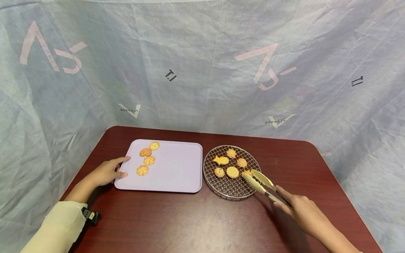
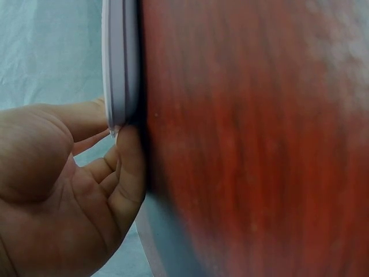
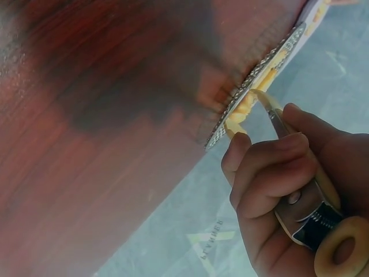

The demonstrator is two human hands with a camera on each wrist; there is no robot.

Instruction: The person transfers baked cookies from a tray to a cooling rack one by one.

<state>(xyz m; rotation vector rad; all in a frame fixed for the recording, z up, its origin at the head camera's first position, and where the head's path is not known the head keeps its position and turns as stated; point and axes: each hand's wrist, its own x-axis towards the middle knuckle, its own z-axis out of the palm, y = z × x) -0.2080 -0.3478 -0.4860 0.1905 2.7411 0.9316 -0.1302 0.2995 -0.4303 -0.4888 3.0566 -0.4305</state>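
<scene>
My left hand [image 1: 107, 172] grips the left edge of a pale lilac tray [image 1: 177, 168]. In the left wrist view its thumb and curled fingers lie on either side of the tray's rim. Several golden cookies, one of them a flower-shaped cookie [image 1: 142, 170], lie on the tray's left half. With my right hand [image 1: 302, 211] I hold a pair of tongs [image 1: 267, 191], cream-tipped with a metal body. The tong tips straddle a cookie [image 1: 246, 173] at the right side of a round wire rack [image 1: 234, 192], partly hiding it.
Other cookies sit on the rack, among them a fish-shaped cookie [image 1: 221, 160], a swirl cookie [image 1: 242, 162] and a round cookie [image 1: 232, 172]. Tray and rack stand side by side on a dark red wooden table [image 1: 177, 218]. A grey printed cloth [image 1: 202, 88] hangs behind.
</scene>
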